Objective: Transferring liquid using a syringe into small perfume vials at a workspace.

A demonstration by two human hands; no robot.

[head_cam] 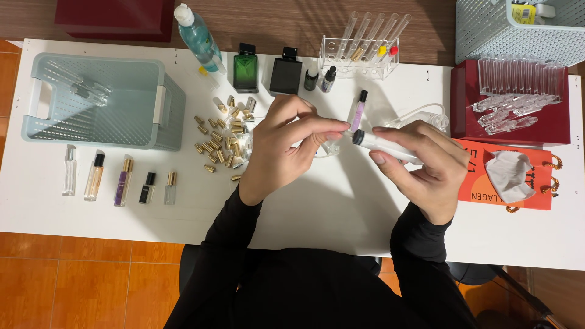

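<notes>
Sitting at the far left of the white table point(317, 213), a pale green plastic basket point(100, 100) with a perforated floor holds a few clear glass tubes that are hard to make out through the glare. Below it stands a row of five small bottles point(122, 180), slim and flat-sided, with black or gold caps. A tall blue-green bottle point(198, 38) leans at the table's back edge. Next comes a loose heap of small gold caps point(222, 137), metallic and cylindrical, partly hidden behind the left hand point(283, 146). Its thumb and forefinger are pinched narrow at the dark tip of a clear vial point(381, 145), and what they grip there is too small to tell. Behind the hands stand a green square bottle point(245, 70), a black square bottle point(286, 73), two small dark dropper bottles point(320, 79), a clear plastic rack point(359, 58) of long tubes, and a slim purple vial point(358, 109). The right hand point(426, 167) wraps closed around the clear vial, held above the table's middle with its body mostly hidden by the fingers. Further right, a dark red box point(463, 103) carries clear glass tubes, an orange paper bag point(481, 183) lies flat under a crumpled white tissue point(509, 173), and a mesh basket point(518, 27) is cut off at the top corner.
</notes>
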